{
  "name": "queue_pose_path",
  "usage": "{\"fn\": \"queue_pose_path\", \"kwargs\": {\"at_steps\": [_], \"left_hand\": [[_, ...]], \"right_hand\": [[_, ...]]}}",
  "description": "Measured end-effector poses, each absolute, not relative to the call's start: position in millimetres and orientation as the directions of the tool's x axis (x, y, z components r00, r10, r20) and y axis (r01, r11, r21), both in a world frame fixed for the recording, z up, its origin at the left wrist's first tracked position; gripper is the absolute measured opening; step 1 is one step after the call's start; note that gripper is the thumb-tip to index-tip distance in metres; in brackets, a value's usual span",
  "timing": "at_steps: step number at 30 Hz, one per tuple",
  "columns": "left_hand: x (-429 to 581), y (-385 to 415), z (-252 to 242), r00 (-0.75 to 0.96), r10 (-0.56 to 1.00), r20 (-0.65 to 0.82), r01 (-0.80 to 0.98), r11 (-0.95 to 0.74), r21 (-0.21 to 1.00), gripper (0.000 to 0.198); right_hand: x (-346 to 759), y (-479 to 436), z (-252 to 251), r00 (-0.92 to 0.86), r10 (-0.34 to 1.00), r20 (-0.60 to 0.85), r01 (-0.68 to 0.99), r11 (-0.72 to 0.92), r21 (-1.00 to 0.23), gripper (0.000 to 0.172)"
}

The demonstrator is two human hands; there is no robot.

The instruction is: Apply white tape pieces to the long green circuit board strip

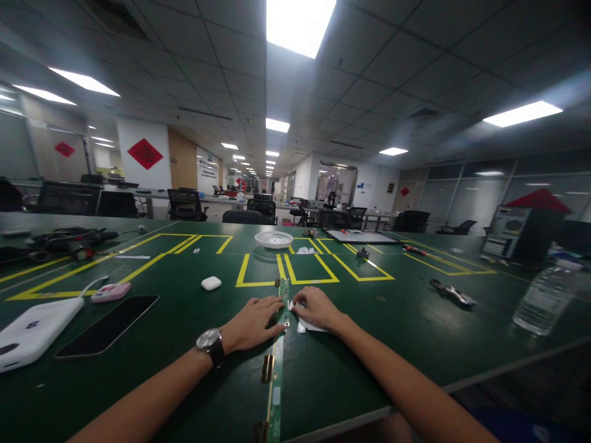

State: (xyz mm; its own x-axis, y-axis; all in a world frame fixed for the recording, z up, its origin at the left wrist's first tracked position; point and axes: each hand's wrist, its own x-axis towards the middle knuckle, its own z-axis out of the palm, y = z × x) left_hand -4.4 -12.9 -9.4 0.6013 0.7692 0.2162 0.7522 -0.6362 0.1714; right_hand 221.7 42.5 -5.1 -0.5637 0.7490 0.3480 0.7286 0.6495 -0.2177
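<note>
A long, narrow green circuit board strip (278, 369) lies on the dark green table (369, 344), running away from me. My left hand (253, 322), with a wristwatch on the wrist, lies flat on the strip, fingers stretched out across it. My right hand (316, 309) is curled, fingers pressed on a small white cloth or paper (305, 327) right beside the strip. The two hands almost touch over the strip.
On the left lie a black phone (108, 325), a white power bank (32, 331), a pink device (111, 291) and a white earbud case (211, 283). A white basket (274, 239) sits beyond yellow tape boxes. A water bottle (545, 298) and pliers (452, 293) lie right.
</note>
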Motion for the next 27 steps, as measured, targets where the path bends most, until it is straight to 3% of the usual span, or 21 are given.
{"fn": "queue_pose_path", "kwargs": {"at_steps": [8, 19, 23, 27], "left_hand": [[-13, -8, -5, 0.676, 0.717, 0.169, 0.674, -0.695, 0.252, 0.061], [-12, -7, -4, 0.679, 0.719, 0.150, 0.672, -0.691, 0.268, 0.057], [-13, -4, -5, 0.624, 0.748, 0.228, 0.683, -0.663, 0.307, 0.051], [-21, 5, -8, 0.464, 0.809, 0.362, 0.736, -0.579, 0.350, 0.047]], "right_hand": [[226, 49, -3, -0.678, 0.634, 0.373, 0.584, 0.772, -0.250, 0.018], [230, 52, 2, -0.748, 0.556, 0.362, 0.499, 0.831, -0.246, 0.013], [226, 48, 7, -0.775, 0.486, 0.403, 0.415, 0.873, -0.255, 0.020], [221, 49, 9, -0.856, 0.411, 0.312, 0.348, 0.906, -0.240, 0.031]]}}
